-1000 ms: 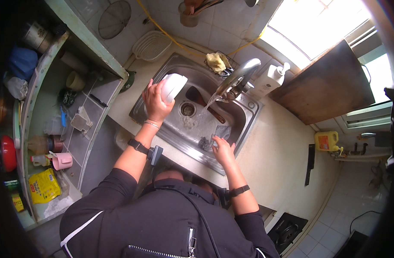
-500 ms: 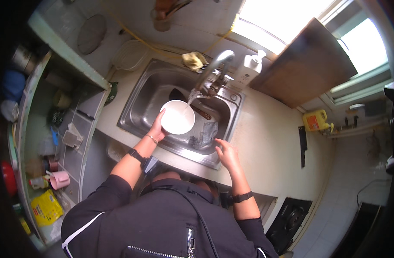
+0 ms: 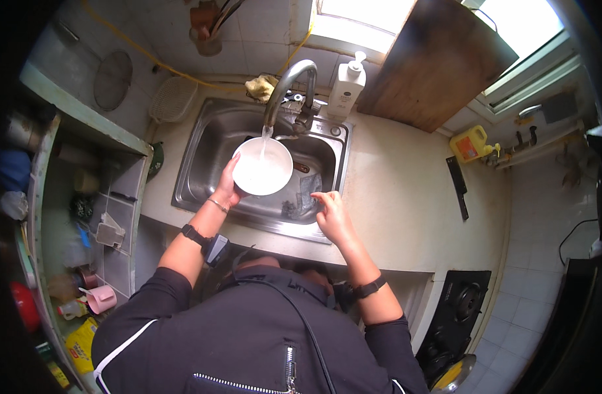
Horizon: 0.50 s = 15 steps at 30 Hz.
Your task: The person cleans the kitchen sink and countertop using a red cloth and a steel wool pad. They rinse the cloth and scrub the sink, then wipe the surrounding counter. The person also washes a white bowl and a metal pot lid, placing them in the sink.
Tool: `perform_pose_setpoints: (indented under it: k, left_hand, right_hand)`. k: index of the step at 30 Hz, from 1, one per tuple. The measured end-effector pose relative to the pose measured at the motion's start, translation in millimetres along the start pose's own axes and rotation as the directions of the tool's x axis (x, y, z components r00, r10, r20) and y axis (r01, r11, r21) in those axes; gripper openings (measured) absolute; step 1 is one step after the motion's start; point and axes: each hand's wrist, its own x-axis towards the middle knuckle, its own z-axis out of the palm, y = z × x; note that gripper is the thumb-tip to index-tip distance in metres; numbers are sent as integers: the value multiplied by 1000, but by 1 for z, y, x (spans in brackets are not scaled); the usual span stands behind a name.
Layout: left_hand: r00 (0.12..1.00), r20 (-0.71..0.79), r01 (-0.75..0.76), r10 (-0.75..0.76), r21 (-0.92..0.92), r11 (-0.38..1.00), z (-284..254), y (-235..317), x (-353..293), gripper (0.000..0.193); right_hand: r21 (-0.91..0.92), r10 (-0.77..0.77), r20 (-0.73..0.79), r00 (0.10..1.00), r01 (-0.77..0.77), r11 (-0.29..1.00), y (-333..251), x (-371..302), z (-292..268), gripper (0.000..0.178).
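Note:
My left hand (image 3: 227,186) grips a white bowl (image 3: 253,172) by its left side, over the steel sink (image 3: 192,148). Water (image 3: 264,146) runs from the curved faucet (image 3: 291,72) into the bowl. Near the sink's front right corner is my right hand (image 3: 331,213), open and holding nothing, its fingertips close to a grey cloth (image 3: 306,190). Dark scraps (image 3: 290,209) lie beside the cloth on the sink bottom. Behind the bowl, a brown handle (image 3: 301,168) shows in the sink; whatever it belongs to is mostly hidden.
A white pump bottle (image 3: 347,88) and a yellow cloth (image 3: 261,87) stand behind the sink. To the right are a leaning wooden board (image 3: 432,72), a black knife (image 3: 458,188), a yellow jug (image 3: 469,144) and a stove (image 3: 460,308). Shelves (image 3: 143,197) rise on the left.
The view has shifted. The bowl has come more squarely under the faucet, and the stream now falls inside it. My right hand has moved in over the sink's edge, nearer the grey cloth.

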Motion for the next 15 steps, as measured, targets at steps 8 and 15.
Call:
perform_pose_setpoints:
  k: [8, 15]
  left_hand:
    - [984, 136, -119, 116, 19, 993, 6, 16, -4, 54]
    - [995, 50, 84, -83, -26, 996, 37, 24, -12, 64]
  right_hand:
    - [363, -9, 193, 981, -63, 930, -23, 64, 15, 75]
    - [763, 135, 472, 871, -481, 433, -51, 82, 33, 71]
